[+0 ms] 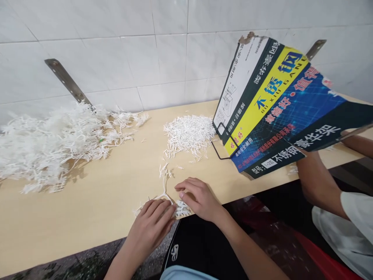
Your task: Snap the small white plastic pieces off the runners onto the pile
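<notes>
My left hand (pixel 155 217) is at the table's front edge, its fingers closed together over a thin, branching white strand (pixel 165 188) that looks like plastic. The fingertips hide the lower end of that strand. Beside it, my right hand (pixel 201 197) has bent fingers, with the thumb a little apart from them, and I see nothing held there. Between and under both hands lie small white pieces (pixel 183 209) in a little cluster at the edge. Farther back on the table is a heap of short white pieces (pixel 190 134).
A large tangled pile of white branching strands (pixel 55 144) covers the table's left. At right stands a printed cardboard panel (pixel 271 105) with a black wire stand (pixel 224 157). Behind it shows another person's arm (pixel 319 186). Metal brackets (pixel 68 81) are fixed to the tiled wall.
</notes>
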Action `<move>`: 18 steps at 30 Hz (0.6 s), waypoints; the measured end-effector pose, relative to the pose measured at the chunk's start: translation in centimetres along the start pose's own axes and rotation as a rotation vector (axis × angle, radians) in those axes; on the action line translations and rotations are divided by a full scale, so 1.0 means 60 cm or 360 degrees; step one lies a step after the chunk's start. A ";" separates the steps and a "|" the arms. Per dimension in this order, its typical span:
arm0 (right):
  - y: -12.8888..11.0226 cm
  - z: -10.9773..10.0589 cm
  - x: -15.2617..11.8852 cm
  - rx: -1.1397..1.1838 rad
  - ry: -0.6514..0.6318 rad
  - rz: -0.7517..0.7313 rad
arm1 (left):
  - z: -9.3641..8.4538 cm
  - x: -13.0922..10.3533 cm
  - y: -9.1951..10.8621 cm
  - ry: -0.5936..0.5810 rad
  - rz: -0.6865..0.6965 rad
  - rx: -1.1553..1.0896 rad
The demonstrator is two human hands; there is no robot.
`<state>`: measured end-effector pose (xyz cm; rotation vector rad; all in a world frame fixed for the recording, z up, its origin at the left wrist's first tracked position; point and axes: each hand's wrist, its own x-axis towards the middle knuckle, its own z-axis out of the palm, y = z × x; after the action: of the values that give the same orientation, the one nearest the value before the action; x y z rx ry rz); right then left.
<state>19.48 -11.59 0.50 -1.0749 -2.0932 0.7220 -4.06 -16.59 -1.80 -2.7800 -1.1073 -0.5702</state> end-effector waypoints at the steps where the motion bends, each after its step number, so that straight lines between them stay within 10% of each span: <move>1: 0.000 -0.001 0.000 -0.0011 -0.0039 -0.0045 | 0.000 0.003 0.001 -0.0005 -0.0029 -0.0002; 10: 0.007 0.000 0.000 0.0021 -0.0069 -0.0043 | -0.006 0.031 0.008 -0.0084 -0.0508 0.0105; 18: 0.007 -0.004 0.004 0.0332 -0.0008 0.0170 | -0.002 0.086 0.036 0.0034 -0.0493 -0.0032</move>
<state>19.74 -11.13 0.43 -1.0743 -1.9265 0.9730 0.81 -14.91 0.34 -2.6267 -1.5486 -0.6400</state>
